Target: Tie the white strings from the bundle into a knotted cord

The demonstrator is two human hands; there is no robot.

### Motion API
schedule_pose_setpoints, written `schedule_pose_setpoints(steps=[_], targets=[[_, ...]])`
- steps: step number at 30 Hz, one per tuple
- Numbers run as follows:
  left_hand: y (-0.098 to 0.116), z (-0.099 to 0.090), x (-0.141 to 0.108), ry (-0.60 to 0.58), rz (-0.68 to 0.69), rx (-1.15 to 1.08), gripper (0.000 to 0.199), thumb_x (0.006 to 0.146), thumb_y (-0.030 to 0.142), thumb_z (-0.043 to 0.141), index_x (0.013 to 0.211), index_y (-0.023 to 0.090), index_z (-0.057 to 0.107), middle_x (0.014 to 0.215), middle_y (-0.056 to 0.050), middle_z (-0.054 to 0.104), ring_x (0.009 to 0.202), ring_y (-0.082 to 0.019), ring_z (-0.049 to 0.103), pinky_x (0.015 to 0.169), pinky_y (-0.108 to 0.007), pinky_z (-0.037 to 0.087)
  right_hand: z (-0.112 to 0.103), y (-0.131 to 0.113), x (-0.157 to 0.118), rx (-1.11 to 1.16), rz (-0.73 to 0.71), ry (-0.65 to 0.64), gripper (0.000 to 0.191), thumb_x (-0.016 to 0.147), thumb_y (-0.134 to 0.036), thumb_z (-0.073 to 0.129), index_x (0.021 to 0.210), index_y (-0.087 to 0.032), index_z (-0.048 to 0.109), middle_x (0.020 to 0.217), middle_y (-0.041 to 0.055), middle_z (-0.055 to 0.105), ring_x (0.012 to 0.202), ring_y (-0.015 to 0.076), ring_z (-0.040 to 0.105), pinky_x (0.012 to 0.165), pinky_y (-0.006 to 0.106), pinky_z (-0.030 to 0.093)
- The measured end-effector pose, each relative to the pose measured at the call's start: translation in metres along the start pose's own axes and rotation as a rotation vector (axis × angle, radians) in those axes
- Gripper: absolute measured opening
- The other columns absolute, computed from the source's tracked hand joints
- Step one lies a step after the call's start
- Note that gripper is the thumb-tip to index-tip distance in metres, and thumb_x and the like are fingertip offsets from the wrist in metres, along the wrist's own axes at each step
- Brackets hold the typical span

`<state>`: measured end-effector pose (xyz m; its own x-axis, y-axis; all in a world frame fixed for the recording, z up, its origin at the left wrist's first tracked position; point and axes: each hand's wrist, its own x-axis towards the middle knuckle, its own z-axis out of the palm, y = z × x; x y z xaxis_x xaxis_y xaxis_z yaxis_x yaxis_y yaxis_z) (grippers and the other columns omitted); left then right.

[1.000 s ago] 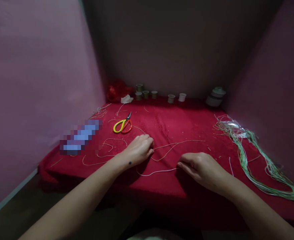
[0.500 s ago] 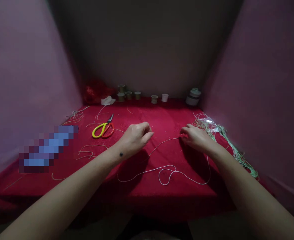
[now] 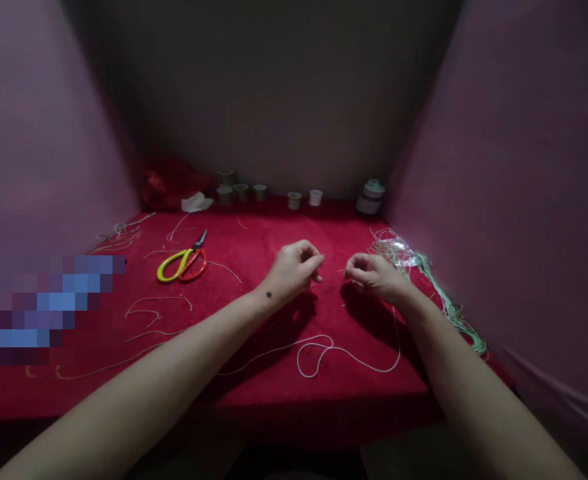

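My left hand (image 3: 299,267) is just above the red cloth near the middle, thumb and fingers pinched together on a thin cord whose short end shows faintly below the fingertips. Facing it across a small gap, my right hand (image 3: 369,273) is also closed in a pinch on the cord. From beneath my right hand the pale cord (image 3: 364,363) hangs down and lies on the cloth in a loose loop, running left toward my left forearm. Scissors (image 3: 184,262) with one yellow and one red handle lie open to the left of my left hand.
Loose cord pieces (image 3: 159,300) lie at left, near a blurred-out blue patch. Spools (image 3: 294,200), a white crumpled paper (image 3: 197,202), a red bag (image 3: 167,187) and a bottle (image 3: 371,197) stand along the back. A green cord bundle (image 3: 454,310) lies at right, beside clear plastic (image 3: 399,252).
My hands have come closer together, and the cord stretch that curved between them no longer shows. The view has shifted, so the table items appear farther left.
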<state>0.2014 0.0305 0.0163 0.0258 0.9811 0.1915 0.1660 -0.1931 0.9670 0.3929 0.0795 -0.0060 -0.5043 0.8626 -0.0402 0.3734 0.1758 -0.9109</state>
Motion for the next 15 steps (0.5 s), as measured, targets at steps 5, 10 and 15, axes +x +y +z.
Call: schedule_pose_setpoints(steps=[5,10,15], targets=[[0.008,0.009,-0.001,0.044,-0.004,-0.141,0.006,0.078,0.017,0.054,0.072,0.014,0.052,0.053,0.002,0.055,0.039,-0.007,0.052,0.033,-0.015,0.034,0.007,0.0,-0.002,0.389,0.033,-0.097,0.017,0.072,-0.027,0.06,0.074,-0.016,0.047,0.053,-0.0058,0.044,0.037,0.0025,0.032,0.035,0.017,0.021],[-0.006,0.022,-0.007,-0.19,-0.203,-0.095,0.006,0.081,0.018,0.049,0.076,0.017,0.046,0.051,0.004,0.054,0.034,-0.007,0.05,0.029,-0.014,0.031,0.01,-0.004,-0.004,0.484,0.008,-0.058,0.017,0.071,-0.026,0.061,0.075,-0.017,0.047,0.051,-0.0067,0.044,0.036,0.0019,0.032,0.035,0.017,0.02],[-0.009,0.021,-0.008,-0.239,-0.194,-0.102,0.008,0.081,0.02,0.049,0.074,0.018,0.045,0.058,0.003,0.054,0.039,-0.009,0.055,0.028,-0.015,0.034,0.01,-0.003,-0.002,0.481,0.005,-0.002,0.015,0.069,-0.022,0.059,0.074,-0.017,0.046,0.049,-0.0077,0.042,0.034,0.0024,0.031,0.035,0.017,0.019]])
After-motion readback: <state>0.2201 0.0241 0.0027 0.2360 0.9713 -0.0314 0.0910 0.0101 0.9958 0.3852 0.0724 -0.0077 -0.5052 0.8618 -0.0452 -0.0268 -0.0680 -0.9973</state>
